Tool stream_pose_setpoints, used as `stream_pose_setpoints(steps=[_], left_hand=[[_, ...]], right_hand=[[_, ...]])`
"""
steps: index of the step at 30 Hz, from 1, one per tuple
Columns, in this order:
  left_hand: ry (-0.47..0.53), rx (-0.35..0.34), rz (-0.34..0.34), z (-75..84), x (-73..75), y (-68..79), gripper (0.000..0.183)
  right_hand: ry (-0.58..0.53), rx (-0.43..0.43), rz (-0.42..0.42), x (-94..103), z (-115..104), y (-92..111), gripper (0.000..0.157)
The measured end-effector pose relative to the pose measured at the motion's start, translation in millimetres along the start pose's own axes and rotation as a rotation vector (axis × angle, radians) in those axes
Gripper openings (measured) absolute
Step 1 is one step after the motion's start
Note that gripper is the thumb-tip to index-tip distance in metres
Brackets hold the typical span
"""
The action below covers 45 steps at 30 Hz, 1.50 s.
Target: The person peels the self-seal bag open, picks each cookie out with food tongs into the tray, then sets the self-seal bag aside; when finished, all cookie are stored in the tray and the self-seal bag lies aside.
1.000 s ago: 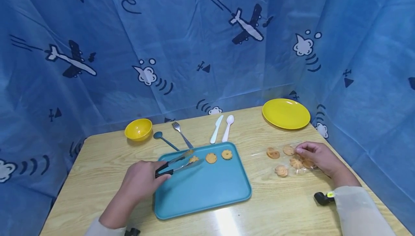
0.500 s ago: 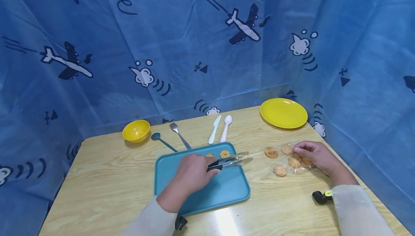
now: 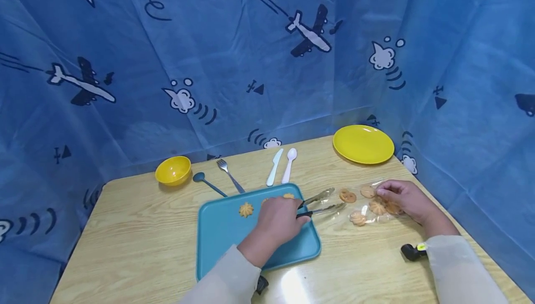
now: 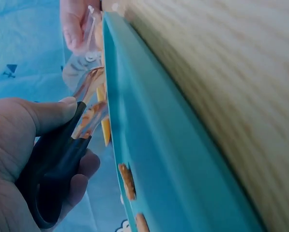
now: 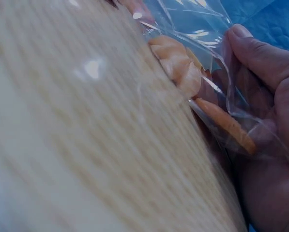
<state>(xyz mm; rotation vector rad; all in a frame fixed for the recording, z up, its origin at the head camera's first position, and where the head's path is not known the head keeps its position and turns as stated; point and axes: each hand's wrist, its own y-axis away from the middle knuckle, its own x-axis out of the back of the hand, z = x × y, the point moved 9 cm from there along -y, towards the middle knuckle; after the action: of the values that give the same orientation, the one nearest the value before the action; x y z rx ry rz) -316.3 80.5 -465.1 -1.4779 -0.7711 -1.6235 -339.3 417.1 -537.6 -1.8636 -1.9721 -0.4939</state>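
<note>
My left hand (image 3: pixel 279 223) grips the black handles of metal tongs (image 3: pixel 323 204) over the right side of the teal tray (image 3: pixel 217 243). The tongs' tips are spread apart beside the bag, with nothing between them in the head view. My right hand (image 3: pixel 407 202) pinches the edge of a clear plastic bag (image 5: pixel 217 36) on the table. Several cookies lie in and at the bag, among them a pretzel-shaped cookie (image 3: pixel 347 196) and a swirled cookie (image 5: pixel 175 60). On the tray rests a flower-shaped cookie (image 3: pixel 246 210); my left hand partly hides other cookies there.
Behind the tray lie a teal spoon (image 3: pixel 209 184), a fork (image 3: pixel 231 176), a pale green knife (image 3: pixel 274 167) and a white spoon (image 3: pixel 289 165). A yellow bowl (image 3: pixel 173 171) stands back left, a yellow plate (image 3: pixel 363 144) back right. A blue curtain (image 3: pixel 234 62) surrounds the table.
My left hand has carried the tongs rightward across the tray to the bag, and their tips have spread. The flower-shaped cookie stays on the tray. My right hand keeps its hold on the bag.
</note>
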Motion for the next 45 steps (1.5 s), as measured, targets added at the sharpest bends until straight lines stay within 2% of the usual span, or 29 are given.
stream_pose_setpoints(steps=[3,11,18,29,39,45], left_hand=[[0.002,0.016,0.001,4.1,-2.9,-3.8,0.049],[-0.009,0.005,0.004,17.9,-7.3,-11.5,0.047],[0.006,0.030,-0.024,24.0,-10.4,-17.7,0.043],[-0.004,0.024,-0.012,30.2,-11.9,-20.8,0.036],[0.011,0.004,-0.015,17.6,-6.2,-6.0,0.042],[0.055,0.006,-0.013,8.9,-4.9,0.9,0.044]], right_hand=[[0.004,-0.008,0.005,0.4,-1.1,-1.6,0.034],[-0.005,-0.028,-0.001,0.0,0.2,-1.2,0.035],[-0.029,-0.012,-0.007,-0.8,0.2,-0.7,0.036],[-0.037,-0.004,-0.014,-1.2,-1.4,-1.0,0.034],[0.011,-0.006,-0.011,-0.6,-2.6,-1.7,0.035],[0.008,-0.028,-0.008,-0.4,3.6,-0.8,0.037]])
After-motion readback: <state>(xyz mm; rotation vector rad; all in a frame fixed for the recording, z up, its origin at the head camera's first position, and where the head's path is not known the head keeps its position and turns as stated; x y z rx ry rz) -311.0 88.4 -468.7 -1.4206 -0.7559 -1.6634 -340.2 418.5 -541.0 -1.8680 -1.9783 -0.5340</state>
